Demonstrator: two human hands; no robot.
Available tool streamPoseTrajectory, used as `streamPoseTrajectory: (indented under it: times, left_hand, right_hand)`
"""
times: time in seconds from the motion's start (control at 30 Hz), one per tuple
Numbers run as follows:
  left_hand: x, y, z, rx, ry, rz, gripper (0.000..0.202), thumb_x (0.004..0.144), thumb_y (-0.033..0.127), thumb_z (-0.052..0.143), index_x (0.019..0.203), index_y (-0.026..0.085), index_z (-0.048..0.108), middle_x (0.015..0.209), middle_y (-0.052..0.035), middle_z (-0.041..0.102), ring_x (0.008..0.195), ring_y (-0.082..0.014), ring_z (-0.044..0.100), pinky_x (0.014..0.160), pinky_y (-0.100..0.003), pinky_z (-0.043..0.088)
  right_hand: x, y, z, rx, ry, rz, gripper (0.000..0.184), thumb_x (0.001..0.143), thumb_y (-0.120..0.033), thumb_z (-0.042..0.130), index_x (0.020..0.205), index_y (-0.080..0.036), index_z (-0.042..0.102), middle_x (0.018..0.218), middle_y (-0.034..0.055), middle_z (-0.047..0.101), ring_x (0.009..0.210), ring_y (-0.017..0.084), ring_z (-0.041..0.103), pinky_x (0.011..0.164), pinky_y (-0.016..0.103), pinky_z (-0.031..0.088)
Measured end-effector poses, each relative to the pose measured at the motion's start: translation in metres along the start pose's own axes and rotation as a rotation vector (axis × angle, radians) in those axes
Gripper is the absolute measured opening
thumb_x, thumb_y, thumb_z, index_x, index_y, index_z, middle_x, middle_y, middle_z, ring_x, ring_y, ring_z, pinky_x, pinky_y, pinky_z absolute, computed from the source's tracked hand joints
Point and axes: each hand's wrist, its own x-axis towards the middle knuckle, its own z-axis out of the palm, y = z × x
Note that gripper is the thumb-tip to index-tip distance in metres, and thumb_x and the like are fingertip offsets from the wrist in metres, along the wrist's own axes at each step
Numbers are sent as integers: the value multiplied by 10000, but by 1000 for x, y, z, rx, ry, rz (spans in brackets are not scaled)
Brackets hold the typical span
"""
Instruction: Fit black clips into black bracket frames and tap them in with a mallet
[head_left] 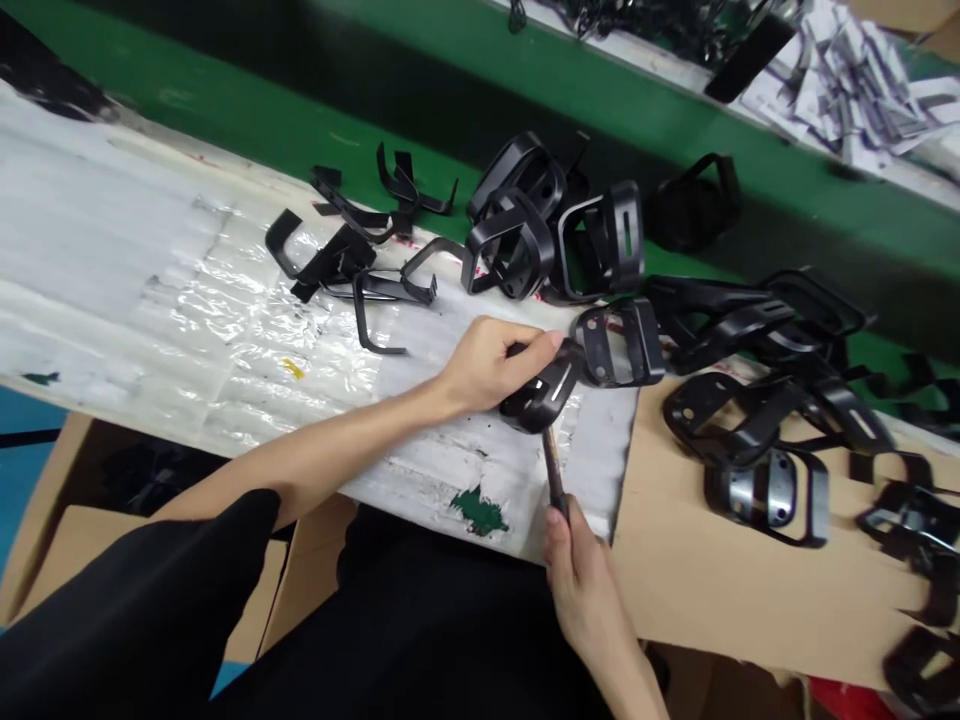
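My left hand [499, 368] is closed on a black frame-shaped plastic piece [546, 392], its thumb across the top and the fingers partly hidden behind it. Below, my right hand [581, 560] grips the dark end of a stick-shaped tool [553, 465]. The tool's brownish shaft runs up to the lower edge of the black piece, and its far end is hidden there. Just right of my left hand lies another black frame [622, 345] with round holes and a slot. I cannot tell whether it touches the held piece.
Several black frames [517, 240] are heaped along the green back edge [300, 120]. Thin bent black strips [345, 250] lie to their left. More frames [769, 490] rest on a cardboard sheet [690, 580] at right. Paper slips [862, 90] are piled on the upper ledge.
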Motion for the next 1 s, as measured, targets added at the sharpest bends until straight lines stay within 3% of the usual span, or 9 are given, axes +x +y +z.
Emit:
streamPoseTrajectory:
  times: [0.07, 0.2, 0.33, 0.43, 0.63, 0.73, 0.83, 0.93, 1.0]
  left_hand:
    - [-2, 0, 2, 11, 37, -5, 600, 973, 556, 606, 562, 218, 328, 571, 50, 267, 551, -104, 247, 514, -300, 184]
    - [4, -1, -4, -117, 47, -51, 620, 904, 585, 656, 522, 224, 327, 520, 59, 275, 500, -91, 231, 479, -286, 172]
    - [16, 7, -18, -401, 20, -195, 578, 808, 538, 687, 468, 237, 329, 408, 69, 272, 385, -76, 209, 400, -282, 162]
    - [19, 20, -24, -580, -58, -217, 610, 761, 515, 684, 430, 249, 246, 353, 68, 206, 328, -76, 204, 364, -286, 190]
    - [14, 31, -30, -625, -147, -235, 672, 765, 521, 670, 434, 240, 156, 358, 79, 62, 321, -67, 107, 361, -276, 196]
    - [10, 33, -33, -557, -158, -163, 577, 772, 485, 676, 483, 227, 248, 394, 75, 153, 353, -78, 165, 393, -279, 192]
    - [0, 38, -31, -386, -218, 67, 522, 756, 336, 726, 507, 211, 285, 450, 54, 265, 449, -101, 250, 492, -306, 219]
    - [-11, 45, -24, -188, -313, 313, 460, 740, 201, 723, 538, 204, 310, 498, 42, 327, 526, -122, 285, 578, -339, 243]
    - [-15, 48, -21, -173, -345, 337, 428, 755, 199, 699, 573, 209, 312, 524, 38, 338, 543, -133, 294, 596, -352, 252]
  right_hand:
    - [3, 5, 6, -68, -29, 74, 517, 973, -756, 546, 872, -251, 584, 588, -32, 431, 489, 156, 378, 420, 265, 296]
    - [-2, 10, -8, -1, 29, 144, 543, 994, -757, 507, 921, -222, 566, 609, -70, 356, 474, 109, 313, 408, 224, 257]
    - [-4, 7, -17, 98, 101, 92, 569, 983, -758, 535, 994, -193, 598, 607, -85, 339, 462, 84, 295, 407, 195, 242]
    - [0, 3, -15, 158, 109, 43, 577, 971, -762, 554, 980, -186, 597, 594, -84, 356, 453, 81, 305, 398, 190, 264]
    - [7, 0, -14, 167, 83, -1, 553, 977, -733, 582, 962, -181, 608, 578, -83, 370, 453, 79, 323, 411, 186, 266]
    - [8, 2, -12, 170, 51, 6, 515, 993, -696, 591, 963, -182, 624, 614, -58, 440, 461, 80, 346, 414, 197, 275]
    - [11, 5, -9, 170, 57, 11, 485, 994, -659, 620, 925, -179, 636, 669, -26, 518, 477, 78, 360, 424, 211, 291]
    - [15, 7, -8, 201, 74, 11, 487, 979, -646, 651, 844, -181, 605, 675, -27, 494, 482, 75, 359, 426, 214, 287]
    - [16, 8, -11, 208, 55, 8, 479, 983, -645, 646, 871, -181, 613, 658, -40, 460, 473, 76, 353, 421, 213, 278]
